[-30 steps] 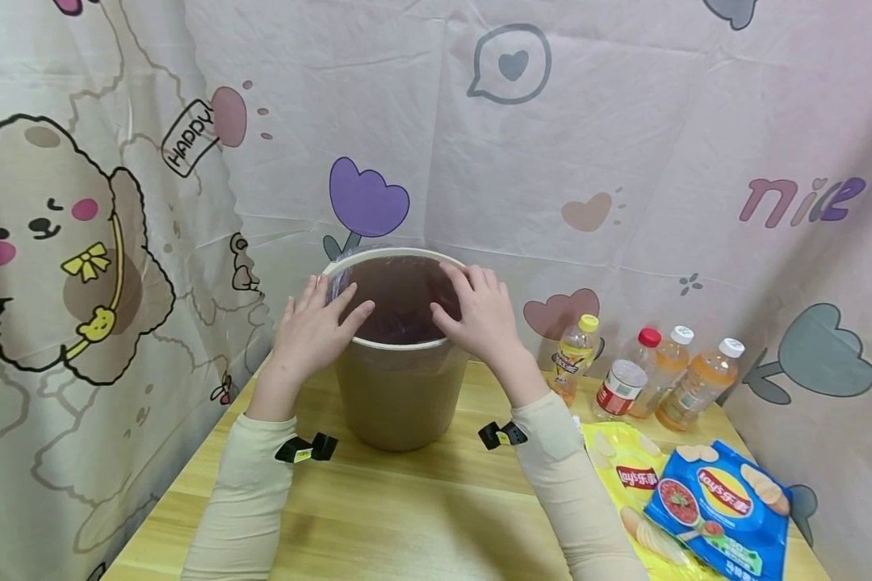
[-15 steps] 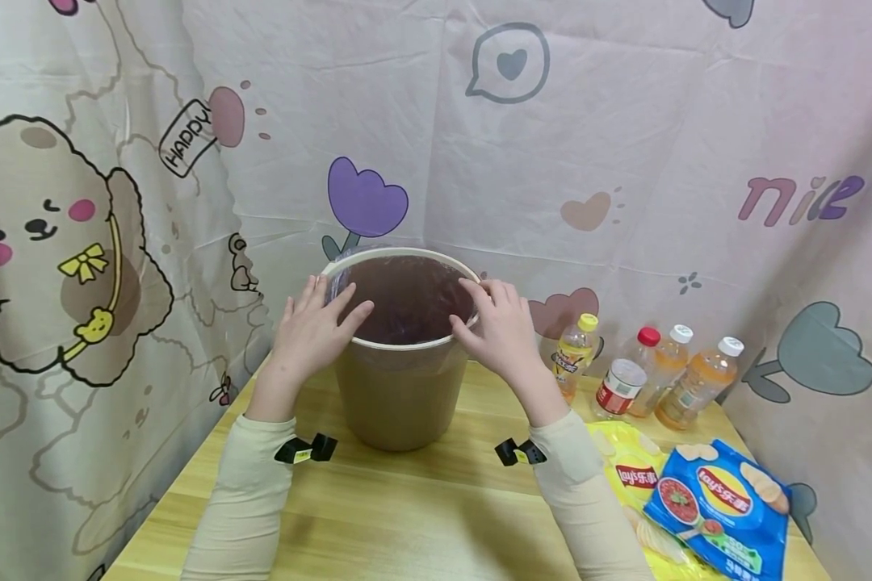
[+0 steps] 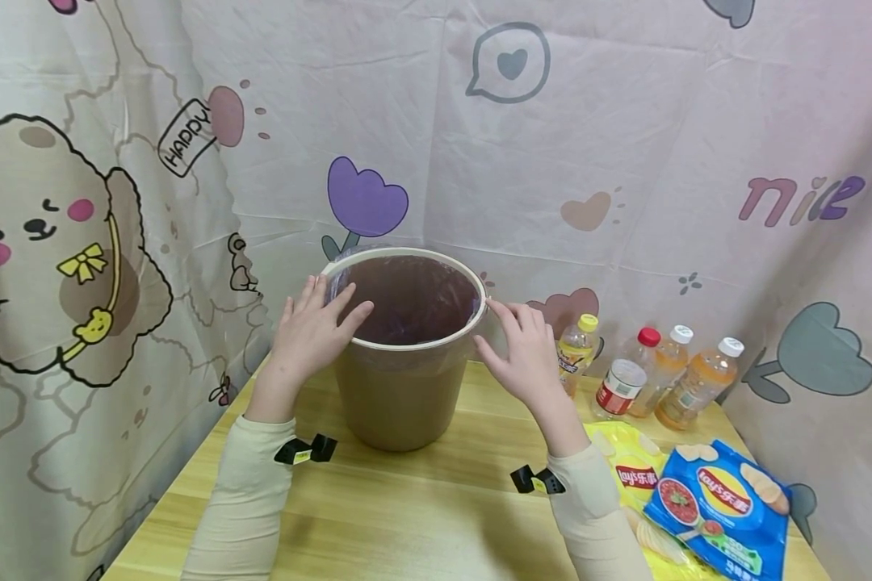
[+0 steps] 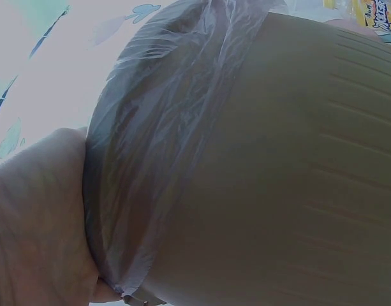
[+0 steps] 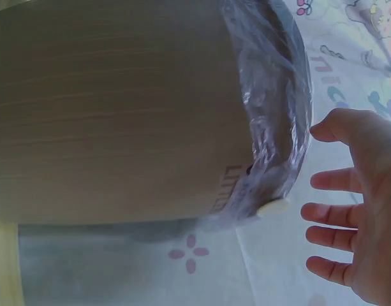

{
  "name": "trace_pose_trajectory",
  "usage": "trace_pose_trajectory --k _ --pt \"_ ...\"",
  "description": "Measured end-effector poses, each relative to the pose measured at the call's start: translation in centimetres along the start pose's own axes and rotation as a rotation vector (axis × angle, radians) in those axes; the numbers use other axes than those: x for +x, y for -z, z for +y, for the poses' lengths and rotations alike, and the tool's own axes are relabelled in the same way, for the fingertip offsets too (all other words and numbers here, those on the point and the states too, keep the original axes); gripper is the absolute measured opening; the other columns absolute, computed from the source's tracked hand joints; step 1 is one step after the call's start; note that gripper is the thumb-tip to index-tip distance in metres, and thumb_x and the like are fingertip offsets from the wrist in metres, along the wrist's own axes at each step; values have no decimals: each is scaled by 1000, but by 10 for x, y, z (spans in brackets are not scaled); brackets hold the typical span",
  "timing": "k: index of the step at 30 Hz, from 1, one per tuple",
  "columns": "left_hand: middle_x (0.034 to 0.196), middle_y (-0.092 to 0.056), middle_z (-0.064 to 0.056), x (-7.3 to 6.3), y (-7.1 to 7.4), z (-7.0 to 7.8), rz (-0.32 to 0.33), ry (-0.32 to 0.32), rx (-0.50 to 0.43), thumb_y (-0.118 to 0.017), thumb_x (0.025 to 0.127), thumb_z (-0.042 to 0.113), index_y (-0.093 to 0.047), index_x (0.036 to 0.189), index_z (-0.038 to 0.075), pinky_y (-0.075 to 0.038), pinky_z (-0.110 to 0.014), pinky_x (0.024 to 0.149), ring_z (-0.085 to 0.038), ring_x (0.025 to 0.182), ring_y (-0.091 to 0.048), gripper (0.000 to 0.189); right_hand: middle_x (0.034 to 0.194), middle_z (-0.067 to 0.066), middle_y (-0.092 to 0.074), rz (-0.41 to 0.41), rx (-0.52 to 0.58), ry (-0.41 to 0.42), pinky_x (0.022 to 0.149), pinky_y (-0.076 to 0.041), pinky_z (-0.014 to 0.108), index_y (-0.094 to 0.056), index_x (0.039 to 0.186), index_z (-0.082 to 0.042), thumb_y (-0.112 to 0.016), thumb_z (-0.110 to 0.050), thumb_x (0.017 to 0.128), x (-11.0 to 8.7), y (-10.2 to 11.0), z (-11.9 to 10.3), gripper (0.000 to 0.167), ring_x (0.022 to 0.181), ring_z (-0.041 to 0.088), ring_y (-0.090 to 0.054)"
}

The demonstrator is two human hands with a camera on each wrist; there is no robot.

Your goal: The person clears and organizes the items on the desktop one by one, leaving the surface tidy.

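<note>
A brown trash can with a pale rim stands upright on the wooden table, lined with a clear plastic bag. The bag's edge is folded down over the outside in both wrist views. My left hand rests at the left of the rim, thumb and index finger reaching over the opening. In the left wrist view its palm lies right against the bagged rim. My right hand is at the can's right side, fingers extended, index fingertip close to the rim. Its fingers are spread with nothing between them.
At the back right stand several drink bottles, among them a yellow-capped one and a red-capped one. A blue chip bag overlaps a yellow chip bag at the front right. A patterned curtain hangs behind the table.
My right hand has moved right and slightly down, from over the can's opening to outside the rim. The left hand has stayed in place, and so has the can.
</note>
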State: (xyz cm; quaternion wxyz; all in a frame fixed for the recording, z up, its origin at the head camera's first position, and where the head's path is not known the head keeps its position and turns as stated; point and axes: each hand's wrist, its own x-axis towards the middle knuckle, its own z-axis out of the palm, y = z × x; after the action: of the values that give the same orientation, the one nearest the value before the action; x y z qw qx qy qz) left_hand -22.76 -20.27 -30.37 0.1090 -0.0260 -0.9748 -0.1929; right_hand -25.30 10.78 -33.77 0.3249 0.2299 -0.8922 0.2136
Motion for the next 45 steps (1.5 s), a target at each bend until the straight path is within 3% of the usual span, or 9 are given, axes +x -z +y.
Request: trace_pose_trajectory --k 17,30,45 --pt "164 -4 -21 0 0 1 0 1 -6 -16 91 78 -30 154 20 3 -63 120 -36 153 5 86 116 12 -57 15 42 -122 93 -40 55 -58 132 -16 -69 -34 86 -56 -15 46 51 112 33 -50" --pt "164 -6 -21 -2 1 1 11 -5 -8 -17 92 77 -31 154 19 2 -63 120 -37 153 3 86 119 15 -57 -94 -50 -252 87 -40 55 -58 130 -13 -69 -35 87 -104 -20 85 50 112 36 -49" --pt "164 -5 -21 -1 0 1 13 -6 -14 -17 92 77 -32 154 19 2 -64 119 -37 153 3 85 127 21 -54 -322 -123 -335 90 -40 59 -52 137 -6 -69 -35 86 -146 -30 117 61 122 42 -44"
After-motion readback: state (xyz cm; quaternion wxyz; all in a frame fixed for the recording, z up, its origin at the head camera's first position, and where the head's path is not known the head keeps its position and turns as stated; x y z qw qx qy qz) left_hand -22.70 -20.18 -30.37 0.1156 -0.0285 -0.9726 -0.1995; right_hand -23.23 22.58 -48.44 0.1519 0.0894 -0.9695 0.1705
